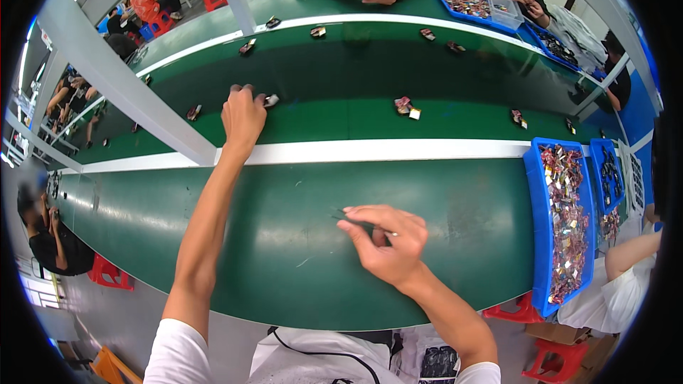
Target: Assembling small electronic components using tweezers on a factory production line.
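Note:
My left hand (243, 119) reaches over the white rail onto the dark green conveyor belt (348, 110). Its fingers bend down and away, so their tips are hidden. Right beside them lies a small dark-and-silver electronic piece (271, 100); whether they touch it I cannot tell. Above the near green worktop, my right hand (391, 240) is closed around thin dark tweezers (338, 215), whose fine tips point left. More small pieces ride on the belt, among them a red-and-white one (405, 107) right of centre and a dark one (193, 112) to the left.
A long blue tray (538, 227) heaped with small reddish parts stands at the worktop's right. Beside it is a smaller blue tray (596, 153) with black parts. A white rail (398, 149) and slanted white post (135, 78) border the belt. Co-workers sit opposite and at both sides.

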Demonstrator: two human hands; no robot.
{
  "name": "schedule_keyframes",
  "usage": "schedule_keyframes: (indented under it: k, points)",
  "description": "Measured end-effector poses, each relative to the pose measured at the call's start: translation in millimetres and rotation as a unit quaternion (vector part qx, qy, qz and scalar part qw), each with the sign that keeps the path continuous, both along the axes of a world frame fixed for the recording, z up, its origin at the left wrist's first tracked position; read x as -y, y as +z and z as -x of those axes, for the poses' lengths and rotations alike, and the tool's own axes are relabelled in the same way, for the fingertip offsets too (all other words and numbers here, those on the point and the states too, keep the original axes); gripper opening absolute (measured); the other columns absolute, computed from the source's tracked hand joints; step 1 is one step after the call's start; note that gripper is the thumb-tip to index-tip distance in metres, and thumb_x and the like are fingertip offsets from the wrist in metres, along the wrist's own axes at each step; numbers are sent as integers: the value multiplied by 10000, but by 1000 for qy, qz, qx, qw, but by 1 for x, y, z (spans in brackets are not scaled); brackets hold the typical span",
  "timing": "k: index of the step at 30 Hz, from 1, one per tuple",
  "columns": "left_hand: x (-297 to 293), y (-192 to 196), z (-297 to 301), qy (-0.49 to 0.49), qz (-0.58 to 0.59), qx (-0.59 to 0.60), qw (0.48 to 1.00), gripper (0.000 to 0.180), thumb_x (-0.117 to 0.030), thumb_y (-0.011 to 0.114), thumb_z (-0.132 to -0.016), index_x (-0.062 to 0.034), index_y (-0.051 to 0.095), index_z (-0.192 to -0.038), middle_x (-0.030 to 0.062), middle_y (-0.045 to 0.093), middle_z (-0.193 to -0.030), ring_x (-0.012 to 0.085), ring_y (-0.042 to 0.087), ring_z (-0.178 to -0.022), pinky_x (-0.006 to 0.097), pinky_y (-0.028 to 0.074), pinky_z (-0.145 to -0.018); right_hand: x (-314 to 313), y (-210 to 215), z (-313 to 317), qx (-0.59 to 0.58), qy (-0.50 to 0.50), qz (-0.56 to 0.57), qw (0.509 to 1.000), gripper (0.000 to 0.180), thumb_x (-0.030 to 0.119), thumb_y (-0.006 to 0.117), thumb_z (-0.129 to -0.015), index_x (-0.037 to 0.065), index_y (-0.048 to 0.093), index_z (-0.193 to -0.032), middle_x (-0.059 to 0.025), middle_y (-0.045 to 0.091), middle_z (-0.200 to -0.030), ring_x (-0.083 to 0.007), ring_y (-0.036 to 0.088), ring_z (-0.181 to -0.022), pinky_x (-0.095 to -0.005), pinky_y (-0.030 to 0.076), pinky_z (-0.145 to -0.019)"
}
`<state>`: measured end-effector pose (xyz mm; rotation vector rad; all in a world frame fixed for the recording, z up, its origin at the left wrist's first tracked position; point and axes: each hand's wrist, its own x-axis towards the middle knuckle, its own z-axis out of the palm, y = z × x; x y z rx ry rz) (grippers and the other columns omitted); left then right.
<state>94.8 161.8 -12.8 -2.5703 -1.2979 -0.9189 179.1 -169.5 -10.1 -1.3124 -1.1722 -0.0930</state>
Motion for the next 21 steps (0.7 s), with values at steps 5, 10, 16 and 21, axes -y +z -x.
schedule_keyframes:
  k: [5,10,16,21]
  points:
    - [28,10,-65,-116,-3,77,990,235,-118,669,-853,-50,747,-1065,185,699,-1145,406,694,-953,494,567,-802,6,-4,3,37,4,-5,999,174,9,847,-728,71,730,-842,-52,764,-809,-165,680,-574,-250,452,-464]
    - [77,20,-162,-357,394,95,842,179,-114,714,-870,7,745,-999,88,736,-811,138,683,-588,283,527,-458,9,-11,3,63,23,12,998,185,7,852,-711,67,734,-840,-58,768,-817,-137,625,-513,-243,418,-450]
    - [89,-2,-202,-324,320,-34,890,163,-144,752,-850,10,739,-901,94,724,-774,144,659,-572,297,519,-485,7,-6,0,58,11,35,998,162,27,841,-737,71,728,-845,-41,762,-815,-172,659,-556,-259,440,-466]
    - [85,11,-187,-286,472,-41,833,184,-153,758,-863,25,717,-836,80,707,-728,112,604,-548,285,474,-481,7,-10,-1,57,17,30,998,165,23,837,-739,68,727,-854,-40,762,-815,-171,657,-554,-255,433,-465]
